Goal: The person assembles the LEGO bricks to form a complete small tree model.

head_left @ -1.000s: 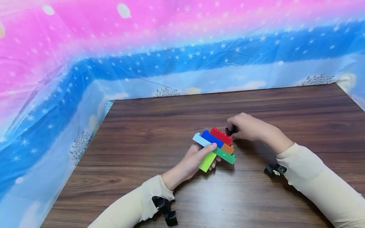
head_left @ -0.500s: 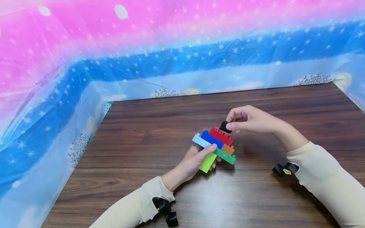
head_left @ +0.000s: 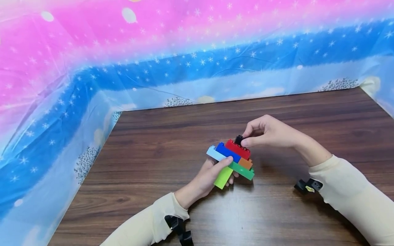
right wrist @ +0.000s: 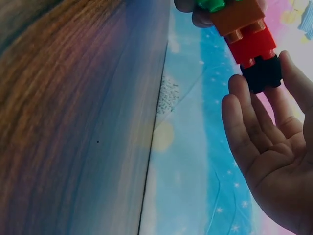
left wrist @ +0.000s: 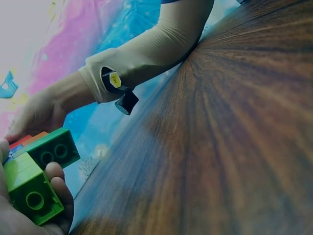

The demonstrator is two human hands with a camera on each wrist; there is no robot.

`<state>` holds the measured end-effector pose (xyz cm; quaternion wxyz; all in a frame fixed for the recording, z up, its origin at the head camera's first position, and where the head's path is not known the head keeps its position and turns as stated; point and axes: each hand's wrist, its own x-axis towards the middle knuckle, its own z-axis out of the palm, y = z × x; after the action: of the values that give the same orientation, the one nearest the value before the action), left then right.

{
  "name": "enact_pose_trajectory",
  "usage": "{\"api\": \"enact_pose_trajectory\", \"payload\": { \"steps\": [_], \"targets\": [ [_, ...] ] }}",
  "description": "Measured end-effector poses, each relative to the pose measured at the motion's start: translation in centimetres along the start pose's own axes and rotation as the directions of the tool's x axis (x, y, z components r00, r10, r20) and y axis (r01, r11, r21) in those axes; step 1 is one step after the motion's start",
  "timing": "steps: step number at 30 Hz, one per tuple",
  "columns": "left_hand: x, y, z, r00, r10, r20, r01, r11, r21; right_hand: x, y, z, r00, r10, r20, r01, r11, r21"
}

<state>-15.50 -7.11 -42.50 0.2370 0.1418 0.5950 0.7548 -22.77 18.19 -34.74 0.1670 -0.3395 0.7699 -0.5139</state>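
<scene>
In the head view, my left hand (head_left: 203,177) grips a stack of toy building bricks above the table, thumb across its face. Lime green (head_left: 223,178) forms the stem. Above it come a green brick (head_left: 242,171) and a light blue brick (head_left: 214,153), then a blue brick (head_left: 227,152) beside an orange brick (head_left: 245,163). A red brick (head_left: 237,149) tops them. Between thumb and fingers my right hand (head_left: 272,134) pinches a small black brick (head_left: 238,139). The right wrist view has the black brick (right wrist: 261,74) against the red brick's studs; whether it is fully seated I cannot tell.
A dark wood-grain table (head_left: 147,143) lies beneath both hands. Pink and blue patterned cloth (head_left: 184,65) hangs along its back and left edges. Black camera mounts (head_left: 309,185) are strapped at both sleeve cuffs.
My right hand has raised the black brick from beside the stack, turned it and brought it down onto the red brick's top. The left hand and its stack have barely moved.
</scene>
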Motion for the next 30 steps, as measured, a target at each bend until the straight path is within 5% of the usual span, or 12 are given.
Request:
{"api": "enact_pose_trajectory", "payload": {
  "steps": [30],
  "targets": [
    [0.0, 0.0, 0.0, 0.997, 0.067, -0.027, -0.067, 0.998, 0.011, 0.4, 0.7, 0.9, 0.997, -0.060, -0.046, 0.058, 0.998, -0.040]
  ]
}}
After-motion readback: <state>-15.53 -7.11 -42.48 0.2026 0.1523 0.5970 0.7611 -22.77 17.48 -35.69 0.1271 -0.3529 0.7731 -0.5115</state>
